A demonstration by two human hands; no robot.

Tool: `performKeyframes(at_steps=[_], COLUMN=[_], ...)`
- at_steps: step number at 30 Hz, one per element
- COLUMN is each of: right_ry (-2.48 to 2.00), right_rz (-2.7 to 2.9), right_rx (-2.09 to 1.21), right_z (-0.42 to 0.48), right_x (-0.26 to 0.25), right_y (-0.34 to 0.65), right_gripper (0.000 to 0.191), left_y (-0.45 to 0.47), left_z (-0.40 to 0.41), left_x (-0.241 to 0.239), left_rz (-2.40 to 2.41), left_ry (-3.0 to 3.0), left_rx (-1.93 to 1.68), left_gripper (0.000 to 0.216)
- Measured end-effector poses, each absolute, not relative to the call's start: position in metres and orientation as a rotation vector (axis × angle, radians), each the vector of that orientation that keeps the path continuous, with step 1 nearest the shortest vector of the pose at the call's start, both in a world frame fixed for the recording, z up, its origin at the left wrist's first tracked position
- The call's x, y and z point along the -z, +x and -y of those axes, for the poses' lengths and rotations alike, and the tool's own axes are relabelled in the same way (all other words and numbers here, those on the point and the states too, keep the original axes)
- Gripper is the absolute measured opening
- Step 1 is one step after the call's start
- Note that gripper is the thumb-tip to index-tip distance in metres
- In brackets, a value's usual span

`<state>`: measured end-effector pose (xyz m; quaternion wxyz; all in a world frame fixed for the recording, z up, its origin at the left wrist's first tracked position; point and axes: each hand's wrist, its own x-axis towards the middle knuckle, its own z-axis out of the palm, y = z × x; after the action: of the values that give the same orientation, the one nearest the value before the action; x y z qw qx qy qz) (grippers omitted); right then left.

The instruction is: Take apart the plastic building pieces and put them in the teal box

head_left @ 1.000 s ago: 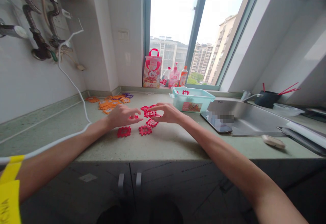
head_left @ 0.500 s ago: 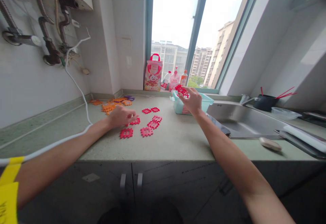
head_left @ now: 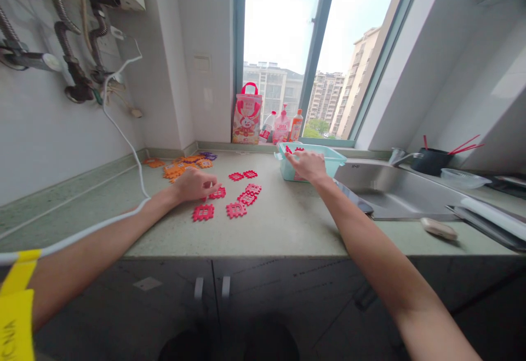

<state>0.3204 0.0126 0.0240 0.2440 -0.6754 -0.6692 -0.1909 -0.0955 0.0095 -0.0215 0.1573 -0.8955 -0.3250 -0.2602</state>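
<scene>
Red toothed pieces (head_left: 247, 199) lie flat in the middle of the counter (head_left: 283, 227), 7 of them in plain view, with more red showing inside a pale teal tub (head_left: 335, 158) to the right. Farthest left, a white cable (head_left: 90, 228) runs down the wall and along the left forearm. Beyond the left hand, toward the far left corner, orange pieces (head_left: 175, 171) lie in a loose heap, with purple pieces (head_left: 209, 156) at its right edge. The left hand (head_left: 193, 184) is low over the counter, its fingers curled beside 1 red piece; another lies just nearer. To the right, 3 red pieces run in a slanting row, and 2 lie side by side farther back. At the far edge, by the window, a pink bag (head_left: 246, 122) stands left of 3 bottles (head_left: 281, 126). The right hand (head_left: 310, 165) is at the near side of the tub, fingers bent over its rim; with the fingertips partly hidden, I cannot tell whether either hand grips a piece. Right of the tub is the steel sink (head_left: 394, 194).
</scene>
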Motion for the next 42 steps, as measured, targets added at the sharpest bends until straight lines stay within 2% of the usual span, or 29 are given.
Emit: performKeyframes(at_steps=[4,9,12,15,20,23,30,42], right_ry=[-1.758,-1.227,-0.923,-0.808,-0.854,-0.941,-0.935,-1.061], right_rz=[1.760,1.816,1.979,2.187,2.426,2.485,2.516,2.508], right_rx=[0.509,0.549,0.421,0.209,-0.071,-0.155,-0.165,-0.277], right_z=[-0.015,-0.012,-0.005,0.001,-0.003,-0.009,-0.017,-0.012], right_x=[-0.021,-0.024,-0.022,-0.011,0.015,0.023,0.023,0.018], right_y=[0.322,0.315,0.297,0.272,0.247,0.247,0.257,0.259], right_gripper=[0.056,0.035,0.030,0.032,0.056,0.060,0.037,0.014], left_y=[-0.095,-0.093,-0.092,-0.092,-0.100,-0.109,-0.118,-0.116], left_z=[-0.010,-0.009,-0.006,-0.004,-0.010,-0.016,-0.019,-0.019], left_x=[0.021,0.018,0.014,0.011,0.009,0.010,0.011,0.007], left_rz=[0.938,0.937,0.864,0.835,0.921,0.995,1.054,1.109], left_ry=[-2.547,-2.643,-2.774,-2.865,-2.896,-2.889,-2.882,-2.862], left_rx=[0.715,0.672,0.605,0.560,0.611,0.643,0.614,0.630], left_gripper=[0.039,0.029,0.032,0.035,0.039,0.040,0.038,0.045])
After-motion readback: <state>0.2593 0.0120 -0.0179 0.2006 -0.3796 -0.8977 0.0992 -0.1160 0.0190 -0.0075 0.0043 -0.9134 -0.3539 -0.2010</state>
